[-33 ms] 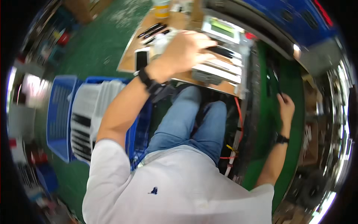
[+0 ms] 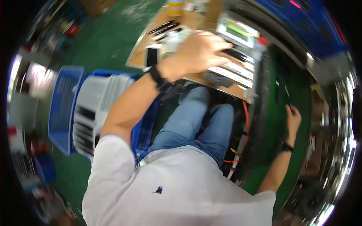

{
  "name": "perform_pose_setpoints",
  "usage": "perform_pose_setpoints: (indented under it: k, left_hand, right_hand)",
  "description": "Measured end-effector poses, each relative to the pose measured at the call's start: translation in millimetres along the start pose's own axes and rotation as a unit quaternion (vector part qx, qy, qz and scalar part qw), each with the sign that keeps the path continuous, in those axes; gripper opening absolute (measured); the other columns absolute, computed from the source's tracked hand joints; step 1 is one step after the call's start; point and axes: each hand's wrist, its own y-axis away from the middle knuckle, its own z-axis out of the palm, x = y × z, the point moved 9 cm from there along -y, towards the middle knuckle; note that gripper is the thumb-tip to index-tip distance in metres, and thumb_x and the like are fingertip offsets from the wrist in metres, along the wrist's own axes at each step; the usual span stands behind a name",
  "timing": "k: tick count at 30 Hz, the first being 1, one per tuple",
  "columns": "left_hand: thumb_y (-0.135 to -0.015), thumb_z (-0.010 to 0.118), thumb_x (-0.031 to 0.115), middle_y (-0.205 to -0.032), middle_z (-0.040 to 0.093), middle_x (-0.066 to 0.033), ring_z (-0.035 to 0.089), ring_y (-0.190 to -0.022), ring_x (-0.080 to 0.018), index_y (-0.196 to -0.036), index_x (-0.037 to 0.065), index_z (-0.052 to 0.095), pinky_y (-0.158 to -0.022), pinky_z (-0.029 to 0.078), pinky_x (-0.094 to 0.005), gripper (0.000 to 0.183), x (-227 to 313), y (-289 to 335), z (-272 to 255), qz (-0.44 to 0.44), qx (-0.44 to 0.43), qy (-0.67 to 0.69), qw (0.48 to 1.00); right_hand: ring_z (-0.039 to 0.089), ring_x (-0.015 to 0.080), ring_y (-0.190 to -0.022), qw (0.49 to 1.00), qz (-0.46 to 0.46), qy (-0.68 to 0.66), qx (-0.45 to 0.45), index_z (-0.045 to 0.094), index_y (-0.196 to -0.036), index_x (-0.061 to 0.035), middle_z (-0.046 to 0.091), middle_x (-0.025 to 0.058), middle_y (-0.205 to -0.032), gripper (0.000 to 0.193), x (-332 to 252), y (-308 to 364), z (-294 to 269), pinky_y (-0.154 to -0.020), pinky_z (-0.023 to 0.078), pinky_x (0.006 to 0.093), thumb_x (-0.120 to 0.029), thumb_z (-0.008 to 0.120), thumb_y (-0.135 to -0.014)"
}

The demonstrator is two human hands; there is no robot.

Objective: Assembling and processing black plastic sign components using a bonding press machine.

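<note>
What we see turns slightly clockwise from a moment earlier, yet both hands keep nearly the same places, so we judge the work little advanced. At far left, a blue crate (image 2: 62,105) stands beside a pale stack (image 2: 90,97). On the table (image 2: 136,56), a phone-like slab (image 2: 152,57) and black pen-like pieces (image 2: 163,27) lie left of our left hand (image 2: 201,51), its thumb and fingers spread apart near a dark strip (image 2: 236,55); blur hides whether they touch it. That hand blocks part of the tabletop, and a device with a green screen (image 2: 238,29) stands close beyond. At right, over a green surface (image 2: 275,116), our right hand (image 2: 294,119) seems to pinch the end of a slender dark thing (image 2: 289,102).
</note>
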Motion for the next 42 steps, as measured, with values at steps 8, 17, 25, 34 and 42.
perform_pose_setpoints:
  k: [8,17,25,34,42]
  left_hand:
    - [-0.089,0.079,0.027,-0.132,0.069,-0.0136,0.065,-0.122,-0.0368,-0.126,0.013,0.075,-0.103,0.053,-0.0437,0.040,-46.5,171.1,-112.3,-0.155,0.067,-0.152,0.974]
    - [-0.080,0.060,-0.001,-0.134,0.070,-0.0158,0.063,-0.126,-0.0394,-0.129,0.008,0.072,-0.107,0.051,-0.0458,0.051,-128.1,532.7,-305.8,-0.595,-0.155,-0.263,0.744]
    - [-0.076,0.064,-0.005,-0.108,0.069,-0.0153,0.063,-0.112,-0.0415,-0.104,0.003,0.068,-0.096,0.053,-0.0485,0.029,-108.2,549.2,-306.6,-0.501,-0.293,-0.305,0.755]
    - [-0.096,0.064,0.002,-0.102,0.069,-0.0201,0.068,-0.099,-0.0399,-0.108,0.001,0.065,-0.089,0.054,-0.0431,0.012,-81.8,478.4,-315.7,-0.547,-0.175,-0.238,0.783]
    - [-0.101,0.068,0.007,-0.115,0.071,-0.0152,0.069,-0.105,-0.0281,-0.131,0.002,0.067,-0.094,0.054,-0.0361,0.030,-69.3,260.7,-202.0,-0.412,0.041,-0.029,0.910]
  right_hand:
    - [0.073,0.0358,-0.104,0.969,0.000,0.243,-0.045,0.076,-0.122,0.0038,0.075,0.0238,-0.117,0.043,138.1,-25.4,32.8,-0.092,0.056,0.0434,-0.033,0.075,-0.099]
    - [0.069,0.0341,-0.117,0.990,-0.038,0.128,-0.033,0.063,-0.143,0.0016,0.067,0.0219,-0.134,0.049,153.7,-59.8,59.5,-0.099,0.054,0.0439,-0.023,0.072,-0.102]
    - [0.069,0.0215,-0.114,0.991,-0.078,0.098,-0.048,0.062,-0.146,0.0003,0.068,0.0136,-0.136,0.049,51.5,-51.7,41.6,-0.097,0.054,0.0344,-0.024,0.071,-0.104]
    - [0.066,0.0147,-0.112,0.950,-0.222,-0.125,-0.178,0.067,-0.138,0.0004,0.068,0.0071,-0.125,0.034,-198.1,18.0,100.2,-0.094,0.057,0.0283,-0.009,0.065,-0.106]
    - [0.057,0.0072,-0.076,0.918,-0.291,-0.116,-0.243,0.071,-0.125,0.0001,0.069,0.0030,-0.100,0.032,-333.7,24.8,151.2,-0.068,0.047,0.0236,-0.014,0.079,-0.098]
